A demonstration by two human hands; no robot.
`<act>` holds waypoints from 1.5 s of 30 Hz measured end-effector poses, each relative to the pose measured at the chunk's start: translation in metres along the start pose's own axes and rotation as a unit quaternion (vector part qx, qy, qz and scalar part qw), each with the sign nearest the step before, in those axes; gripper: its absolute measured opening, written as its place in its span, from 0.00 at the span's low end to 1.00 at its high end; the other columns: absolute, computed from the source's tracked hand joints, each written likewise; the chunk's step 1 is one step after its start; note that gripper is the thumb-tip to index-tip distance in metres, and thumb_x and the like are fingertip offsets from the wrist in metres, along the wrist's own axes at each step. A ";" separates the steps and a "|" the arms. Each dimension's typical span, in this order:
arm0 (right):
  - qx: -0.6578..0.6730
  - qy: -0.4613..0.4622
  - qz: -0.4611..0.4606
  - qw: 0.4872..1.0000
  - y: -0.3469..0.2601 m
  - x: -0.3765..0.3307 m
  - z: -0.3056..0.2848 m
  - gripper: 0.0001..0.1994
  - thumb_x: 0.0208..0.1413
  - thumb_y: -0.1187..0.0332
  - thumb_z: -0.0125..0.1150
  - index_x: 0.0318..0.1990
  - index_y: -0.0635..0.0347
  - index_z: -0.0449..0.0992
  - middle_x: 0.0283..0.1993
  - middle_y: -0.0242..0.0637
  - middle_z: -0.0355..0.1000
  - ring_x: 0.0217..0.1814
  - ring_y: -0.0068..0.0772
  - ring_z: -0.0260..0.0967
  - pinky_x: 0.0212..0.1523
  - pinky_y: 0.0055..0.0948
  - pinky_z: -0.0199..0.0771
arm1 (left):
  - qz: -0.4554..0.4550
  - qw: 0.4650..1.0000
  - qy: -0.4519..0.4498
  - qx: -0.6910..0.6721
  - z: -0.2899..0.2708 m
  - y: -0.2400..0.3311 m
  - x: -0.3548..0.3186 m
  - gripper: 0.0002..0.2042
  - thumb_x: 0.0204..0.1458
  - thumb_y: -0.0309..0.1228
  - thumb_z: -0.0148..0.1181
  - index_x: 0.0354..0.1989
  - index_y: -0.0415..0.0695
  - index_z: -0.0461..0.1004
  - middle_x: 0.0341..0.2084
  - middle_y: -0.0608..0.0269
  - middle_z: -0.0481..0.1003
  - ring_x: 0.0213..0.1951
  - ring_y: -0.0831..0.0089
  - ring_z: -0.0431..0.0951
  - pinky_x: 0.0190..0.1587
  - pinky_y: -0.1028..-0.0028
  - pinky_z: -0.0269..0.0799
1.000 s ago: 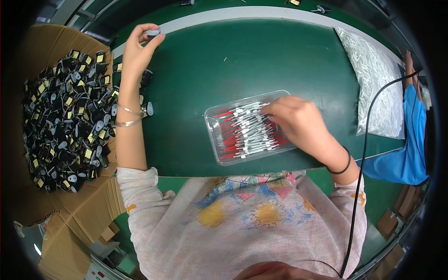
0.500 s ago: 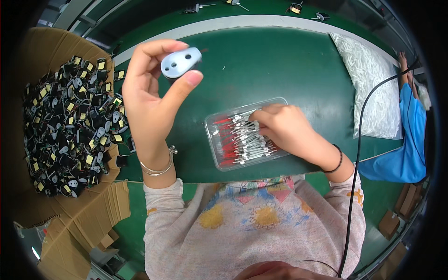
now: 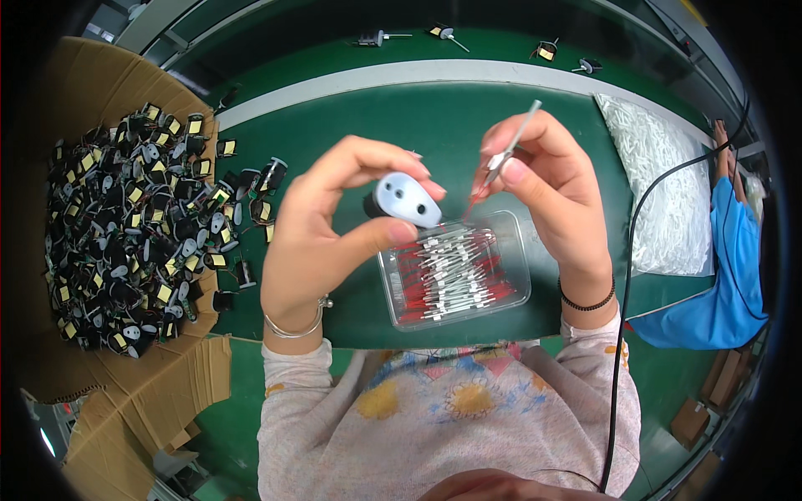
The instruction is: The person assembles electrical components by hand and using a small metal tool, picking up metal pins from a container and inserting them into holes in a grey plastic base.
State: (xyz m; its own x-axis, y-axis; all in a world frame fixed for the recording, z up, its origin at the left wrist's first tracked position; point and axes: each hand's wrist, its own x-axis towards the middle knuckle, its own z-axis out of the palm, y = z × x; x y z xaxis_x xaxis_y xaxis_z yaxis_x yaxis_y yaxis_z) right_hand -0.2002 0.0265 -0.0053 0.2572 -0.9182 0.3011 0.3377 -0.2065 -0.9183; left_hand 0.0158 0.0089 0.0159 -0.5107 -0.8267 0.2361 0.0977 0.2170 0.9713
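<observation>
My left hand (image 3: 313, 230) is closed on a small black part with a pale grey oval cap (image 3: 404, 194); the cap has several round holes and faces up. Close by on the right, my right hand (image 3: 558, 188) pinches a thin pale rod (image 3: 525, 125) with a white collar and a red lower end. The rod is tilted, its red end pointing down toward the grey cap, apart from it. Beneath both hands a clear plastic tray (image 3: 523, 250) holds many similar rods (image 3: 455, 275) with white collars and red ends.
At the left a cardboard box (image 3: 79, 75) is heaped with black parts; several more lie beside it (image 3: 243, 271). A bag of white pieces (image 3: 664, 192) lies at the right, with a black cable (image 3: 639, 217) alongside. Several rod-fitted parts (image 3: 370, 38) sit on the far green strip.
My right hand has come up out of the tray with a rod. My left hand has moved right and nearer with the black part, tilting its cap.
</observation>
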 end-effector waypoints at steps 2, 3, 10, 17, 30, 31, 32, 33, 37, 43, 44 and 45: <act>0.047 0.010 -0.026 0.999 0.001 0.000 -0.003 0.07 0.57 0.75 0.52 0.43 0.64 0.69 0.41 0.35 0.68 0.38 0.20 0.68 0.41 0.22 0.71 | 0.062 0.990 -0.085 0.093 -0.006 -0.010 0.007 0.22 0.39 0.37 0.69 0.39 0.35 0.71 0.46 0.49 0.71 0.52 0.61 0.69 0.55 0.64 0.60; 0.036 0.016 -0.028 0.999 -0.001 0.000 -0.004 0.06 0.57 0.75 0.53 0.41 0.64 0.69 0.40 0.35 0.68 0.38 0.21 0.68 0.40 0.22 0.71 | 0.050 0.989 -0.113 0.085 -0.006 -0.010 0.008 0.21 0.39 0.38 0.69 0.38 0.37 0.73 0.47 0.49 0.70 0.54 0.60 0.66 0.56 0.64 0.58; -0.005 0.022 -0.047 0.999 -0.004 0.000 -0.004 0.04 0.56 0.75 0.53 0.38 0.64 0.69 0.38 0.35 0.69 0.38 0.23 0.68 0.41 0.23 0.68 | -0.032 0.983 -0.178 -0.025 0.006 -0.022 0.011 0.20 0.35 0.35 0.71 0.36 0.37 0.76 0.49 0.49 0.67 0.53 0.61 0.66 0.56 0.66 0.57; 0.077 -0.028 -0.019 0.996 -0.008 -0.004 -0.002 0.05 0.55 0.76 0.52 0.39 0.65 0.69 0.39 0.37 0.70 0.40 0.24 0.68 0.43 0.24 0.68 | -0.078 0.962 -0.190 -0.181 0.012 -0.025 0.009 0.21 0.33 0.34 0.72 0.35 0.33 0.76 0.42 0.52 0.69 0.47 0.64 0.68 0.51 0.69 0.60; -0.102 0.003 -0.004 0.995 -0.019 -0.008 0.005 0.06 0.49 0.79 0.56 0.36 0.67 0.75 0.37 0.40 0.74 0.41 0.29 0.71 0.45 0.27 0.69 | -0.057 0.982 -0.153 -0.095 0.018 -0.015 0.006 0.21 0.30 0.33 0.73 0.34 0.35 0.78 0.40 0.56 0.69 0.47 0.65 0.67 0.54 0.69 0.57; -0.102 0.002 -0.005 0.995 -0.019 -0.008 0.005 0.06 0.49 0.79 0.56 0.36 0.67 0.75 0.37 0.40 0.74 0.41 0.29 0.71 0.45 0.27 0.69 | -0.052 0.981 -0.162 -0.089 0.016 -0.016 0.007 0.21 0.30 0.33 0.73 0.34 0.35 0.78 0.40 0.56 0.70 0.47 0.65 0.67 0.54 0.68 0.57; -0.113 0.000 -0.004 0.994 -0.020 -0.008 0.005 0.06 0.49 0.80 0.56 0.36 0.67 0.75 0.37 0.40 0.74 0.41 0.29 0.71 0.44 0.27 0.70 | -0.047 0.981 -0.171 -0.083 0.015 -0.017 0.007 0.21 0.31 0.33 0.73 0.34 0.35 0.78 0.40 0.56 0.70 0.47 0.65 0.67 0.54 0.68 0.57; -0.125 -0.002 -0.004 0.992 -0.020 -0.008 0.004 0.06 0.49 0.80 0.57 0.35 0.67 0.75 0.37 0.40 0.74 0.40 0.29 0.72 0.44 0.26 0.70 | -0.046 0.981 -0.171 -0.083 0.015 -0.017 0.007 0.21 0.31 0.33 0.73 0.34 0.35 0.78 0.40 0.56 0.70 0.47 0.65 0.67 0.54 0.68 0.57; -0.147 -0.015 -0.027 0.989 -0.019 -0.007 0.000 0.05 0.48 0.79 0.57 0.34 0.67 0.75 0.36 0.40 0.74 0.39 0.28 0.71 0.42 0.25 0.70 | -0.065 0.980 -0.165 -0.092 0.015 -0.016 0.008 0.21 0.31 0.33 0.72 0.35 0.34 0.77 0.39 0.56 0.70 0.46 0.65 0.68 0.52 0.69 0.59; -0.156 0.024 -0.086 0.984 -0.029 -0.013 -0.004 0.05 0.50 0.80 0.54 0.36 0.69 0.71 0.35 0.39 0.69 0.39 0.27 0.67 0.41 0.23 0.66 | -0.081 0.978 -0.132 -0.136 0.009 -0.015 0.009 0.21 0.32 0.33 0.71 0.34 0.33 0.77 0.39 0.55 0.69 0.45 0.65 0.69 0.51 0.70 0.62; -0.129 0.031 -0.096 0.986 -0.031 -0.016 -0.007 0.05 0.51 0.80 0.53 0.36 0.69 0.70 0.35 0.40 0.68 0.38 0.27 0.66 0.41 0.23 0.66 | -0.084 0.978 -0.121 -0.150 0.009 -0.015 0.008 0.20 0.33 0.34 0.71 0.34 0.33 0.77 0.39 0.55 0.69 0.46 0.65 0.69 0.51 0.70 0.62; -0.120 0.050 -0.113 0.985 -0.034 -0.018 -0.008 0.05 0.51 0.80 0.54 0.36 0.69 0.70 0.35 0.41 0.68 0.38 0.27 0.66 0.40 0.24 0.67 | -0.083 0.978 -0.122 -0.150 0.009 -0.016 0.008 0.20 0.33 0.34 0.71 0.34 0.33 0.77 0.39 0.55 0.69 0.46 0.65 0.69 0.51 0.70 0.62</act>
State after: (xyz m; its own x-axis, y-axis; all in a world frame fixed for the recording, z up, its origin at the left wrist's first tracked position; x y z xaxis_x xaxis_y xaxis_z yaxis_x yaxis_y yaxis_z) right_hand -0.2237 0.0475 0.0180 0.1056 -0.8657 0.4893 0.1488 -0.4727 -0.8686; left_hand 0.0022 0.0032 0.0023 -0.7255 -0.6816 0.0953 0.2234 -0.1022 0.9694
